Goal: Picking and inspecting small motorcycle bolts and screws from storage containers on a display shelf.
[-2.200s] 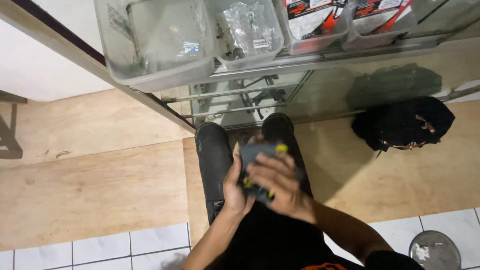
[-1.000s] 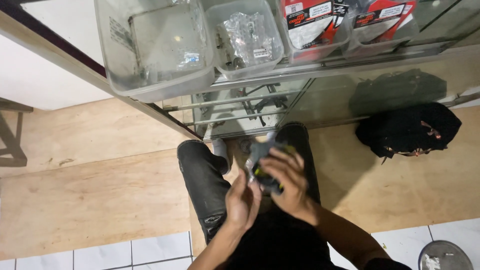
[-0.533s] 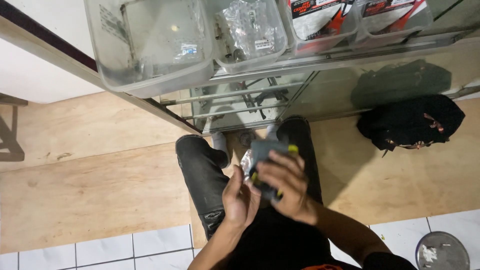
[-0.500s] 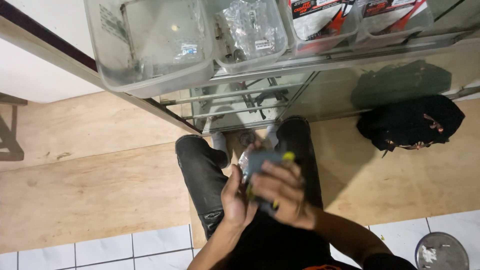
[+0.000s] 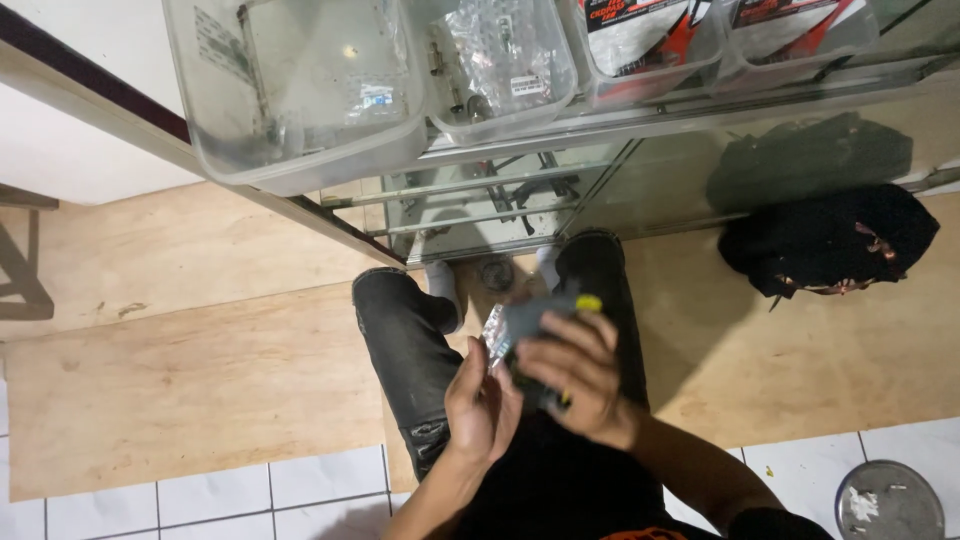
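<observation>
Grey and yellow-tipped, a small device (image 5: 540, 325) is sitting above the lap, the right hand (image 5: 575, 375) curling its fingers over it while the left hand (image 5: 480, 410) is pressing fingers against its silvery edge. Beyond, clear plastic bins (image 5: 300, 90) are lining a glass shelf (image 5: 620, 120).

A plywood floor (image 5: 200, 370) meets white tiles (image 5: 250, 495) below a glass display cabinet (image 5: 520, 190).
</observation>
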